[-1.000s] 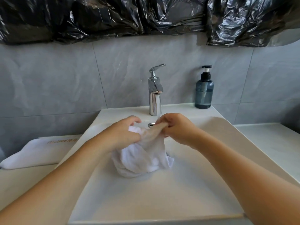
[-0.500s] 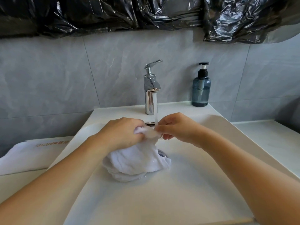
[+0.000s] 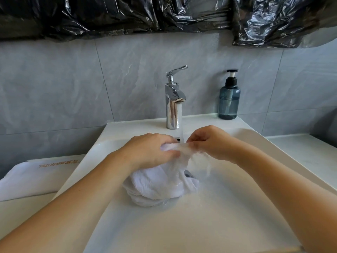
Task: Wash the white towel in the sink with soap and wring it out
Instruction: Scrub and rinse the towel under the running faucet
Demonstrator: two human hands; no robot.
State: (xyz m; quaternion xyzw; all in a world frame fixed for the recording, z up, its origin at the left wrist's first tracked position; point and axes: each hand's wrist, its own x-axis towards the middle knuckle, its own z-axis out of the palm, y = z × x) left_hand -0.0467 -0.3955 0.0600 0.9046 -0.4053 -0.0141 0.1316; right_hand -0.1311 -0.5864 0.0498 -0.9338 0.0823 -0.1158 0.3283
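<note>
A bunched white towel (image 3: 156, 187) lies in the middle of the white sink (image 3: 209, 225), its top edge lifted. My left hand (image 3: 151, 152) grips that edge from the left. My right hand (image 3: 209, 143) pinches the same edge from the right, so a short stretch of wet cloth spans between the two hands. Water runs from the chrome tap (image 3: 173, 105) straight onto that stretch. A blue soap bottle (image 3: 229, 99) with a black pump stands on the sink's back ledge, right of the tap.
A folded white towel with orange lettering (image 3: 34, 178) lies on the counter left of the sink. White counter (image 3: 310, 156) continues on the right. Grey tiles form the wall, with black plastic sheeting (image 3: 145, 15) hung above.
The towel has sunk lower onto the basin floor. Both hands shifted slightly and now hold its top edge under the running water; the view tilted a little.
</note>
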